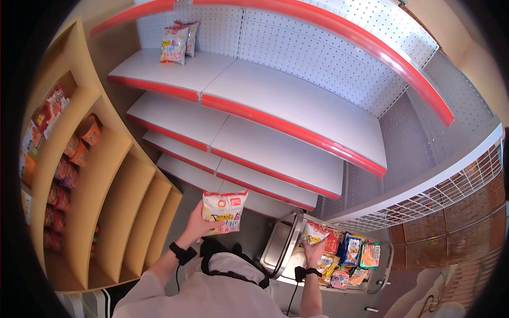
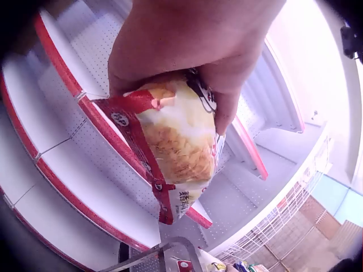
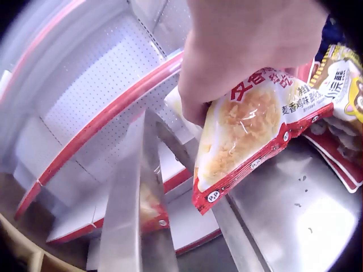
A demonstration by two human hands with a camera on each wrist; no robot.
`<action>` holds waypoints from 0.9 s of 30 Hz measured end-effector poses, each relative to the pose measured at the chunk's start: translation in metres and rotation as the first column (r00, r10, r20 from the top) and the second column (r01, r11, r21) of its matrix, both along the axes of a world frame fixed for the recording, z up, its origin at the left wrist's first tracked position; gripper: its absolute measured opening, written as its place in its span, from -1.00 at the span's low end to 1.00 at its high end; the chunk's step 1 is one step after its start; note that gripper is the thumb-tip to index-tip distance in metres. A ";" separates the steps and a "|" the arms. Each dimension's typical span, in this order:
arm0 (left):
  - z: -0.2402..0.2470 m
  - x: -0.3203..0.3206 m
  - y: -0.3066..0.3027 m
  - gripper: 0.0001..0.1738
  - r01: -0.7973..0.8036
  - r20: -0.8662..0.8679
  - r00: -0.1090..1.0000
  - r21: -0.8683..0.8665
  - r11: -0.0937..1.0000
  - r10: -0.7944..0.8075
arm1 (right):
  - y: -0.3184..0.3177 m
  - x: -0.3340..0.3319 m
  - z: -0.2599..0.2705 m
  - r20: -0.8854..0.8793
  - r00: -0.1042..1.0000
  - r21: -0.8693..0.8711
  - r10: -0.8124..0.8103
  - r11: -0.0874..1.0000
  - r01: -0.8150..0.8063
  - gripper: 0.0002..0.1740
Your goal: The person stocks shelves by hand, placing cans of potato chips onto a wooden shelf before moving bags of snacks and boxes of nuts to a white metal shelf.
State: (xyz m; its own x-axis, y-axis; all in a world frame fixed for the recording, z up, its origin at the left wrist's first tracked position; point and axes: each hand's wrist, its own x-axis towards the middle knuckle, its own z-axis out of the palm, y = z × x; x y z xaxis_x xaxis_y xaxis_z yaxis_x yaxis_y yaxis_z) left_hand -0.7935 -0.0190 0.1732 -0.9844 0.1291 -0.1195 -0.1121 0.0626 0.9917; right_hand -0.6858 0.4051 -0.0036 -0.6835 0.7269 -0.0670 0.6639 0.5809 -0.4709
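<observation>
My left hand [image 1: 198,222] grips a white and red snack bag [image 1: 229,205] in front of the lower shelves; in the left wrist view the hand [image 2: 193,45] holds that bag [image 2: 178,141] from above. At the cart, my right hand [image 1: 315,254] holds a similar bag [image 1: 316,232] over the left part of the load. The right wrist view shows the hand [image 3: 249,51] with its fingers round the bag [image 3: 244,122], above the metal cart floor [image 3: 300,198]. Two matching bags [image 1: 174,45] stand upright at the left of an upper shelf.
Colourful snack packs [image 1: 350,249] lie in the metal cart [image 1: 391,259], whose handle [image 1: 290,244] rises on its left. Grey shelves with red edges [image 1: 297,130] span the front. A wooden rack [image 1: 114,196] with packs stands left, a white wire basket [image 1: 424,199] right.
</observation>
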 end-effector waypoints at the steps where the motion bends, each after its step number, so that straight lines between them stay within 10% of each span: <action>1: -0.007 -0.002 -0.001 -0.21 0.012 0.007 1.000 -0.001 1.000 -0.012 | 0.000 0.004 0.008 -0.061 0.998 -0.012 0.000 1.000 0.000 0.19; 19: -0.007 -0.007 0.018 -0.23 0.127 0.064 0.989 0.105 0.986 -0.135 | -0.001 0.022 0.031 -0.142 0.987 0.011 0.071 0.997 -0.070 0.17; 27: -0.008 -0.013 0.018 -0.21 0.219 0.078 0.970 0.139 0.966 -0.232 | -0.015 0.009 0.123 -0.267 0.962 0.015 0.060 0.998 -0.058 0.14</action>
